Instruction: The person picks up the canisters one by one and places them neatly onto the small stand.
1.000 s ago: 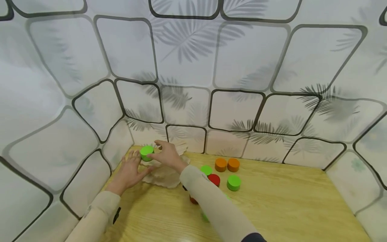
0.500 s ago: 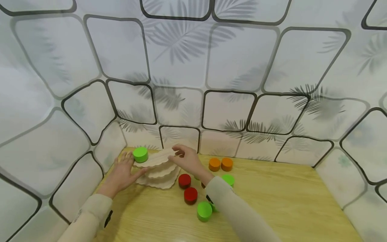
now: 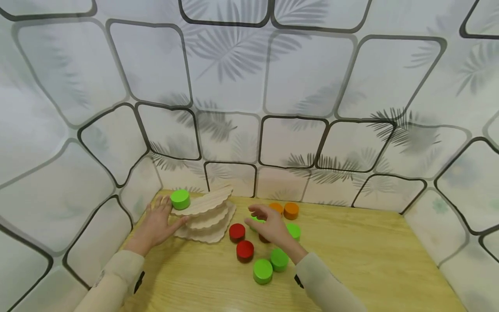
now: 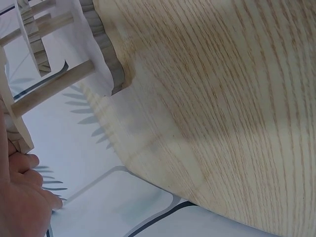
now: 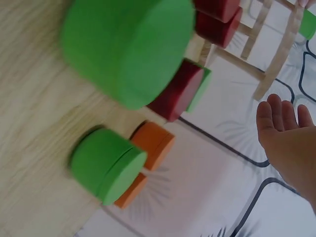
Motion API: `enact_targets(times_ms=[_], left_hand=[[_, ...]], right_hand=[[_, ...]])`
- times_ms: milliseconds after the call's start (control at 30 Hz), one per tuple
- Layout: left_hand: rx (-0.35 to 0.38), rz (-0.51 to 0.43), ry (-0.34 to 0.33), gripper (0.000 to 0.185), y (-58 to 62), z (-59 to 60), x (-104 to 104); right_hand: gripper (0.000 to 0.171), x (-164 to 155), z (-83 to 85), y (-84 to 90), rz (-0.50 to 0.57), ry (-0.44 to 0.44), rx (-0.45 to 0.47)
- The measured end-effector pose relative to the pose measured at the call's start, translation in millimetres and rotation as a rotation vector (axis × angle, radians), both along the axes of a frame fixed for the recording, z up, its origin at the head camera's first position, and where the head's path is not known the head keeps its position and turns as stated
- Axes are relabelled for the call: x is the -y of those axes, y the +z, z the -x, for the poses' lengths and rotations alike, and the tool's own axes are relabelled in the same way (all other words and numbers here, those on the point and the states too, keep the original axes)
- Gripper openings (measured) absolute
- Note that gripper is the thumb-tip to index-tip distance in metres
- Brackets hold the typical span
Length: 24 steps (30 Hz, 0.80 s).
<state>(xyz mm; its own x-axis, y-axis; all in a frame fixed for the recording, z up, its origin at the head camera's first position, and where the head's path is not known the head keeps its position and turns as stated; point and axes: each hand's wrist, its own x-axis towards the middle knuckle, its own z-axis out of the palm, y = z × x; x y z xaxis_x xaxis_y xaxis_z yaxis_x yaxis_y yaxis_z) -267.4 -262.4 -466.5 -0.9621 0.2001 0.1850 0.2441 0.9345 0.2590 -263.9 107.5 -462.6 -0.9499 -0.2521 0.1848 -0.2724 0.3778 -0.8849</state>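
Observation:
A wooden stand of three tiers with scalloped edges (image 3: 208, 203) stands in the left corner; in the left wrist view, thin wooden posts (image 4: 52, 88) join its tiers. One green round block (image 3: 180, 199) sits on the top tier's left end. My left hand (image 3: 156, 225) touches the stand's left side, fingers extended, thumb out along the front edge. My right hand (image 3: 273, 225), fingers loosely bent, holds nothing; it is above the loose blocks, right of the stand. Partly hidden by it are a green block (image 3: 257, 222) and a dark red block (image 3: 264, 238).
Red blocks (image 3: 244, 251), green blocks (image 3: 263, 271) and orange blocks (image 3: 291, 210) lie loose on the wood-grain table (image 3: 351, 255), right of the stand. Patterned wall covering (image 3: 234, 138) encloses the table at the back and both sides.
My right hand has let go of the green block on the top tier and moved right, away from the stand to above the loose blocks. My left hand has stayed at the stand's side.

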Motion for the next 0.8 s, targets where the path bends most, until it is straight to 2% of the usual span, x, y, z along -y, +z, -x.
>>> enact_targets(times_ms=[267,433,800], left_hand=[[-0.016,-0.005,-0.006,0.100,-0.3,-1.0,-0.8],[-0.006,-0.011,-0.009,0.100,-0.7,-0.8,-1.1],[0.004,-0.022,-0.003,0.100,0.9,-1.7,-2.4]], right_hand=[[0.048,-42.1,-14.2,-13.9,-0.017,0.020,0.042],[0.045,-65.2,-24.2,-23.9,-0.047,0.027,0.050],[0.055,-92.5,-42.4,-47.7,-0.081,0.040,0.126]])
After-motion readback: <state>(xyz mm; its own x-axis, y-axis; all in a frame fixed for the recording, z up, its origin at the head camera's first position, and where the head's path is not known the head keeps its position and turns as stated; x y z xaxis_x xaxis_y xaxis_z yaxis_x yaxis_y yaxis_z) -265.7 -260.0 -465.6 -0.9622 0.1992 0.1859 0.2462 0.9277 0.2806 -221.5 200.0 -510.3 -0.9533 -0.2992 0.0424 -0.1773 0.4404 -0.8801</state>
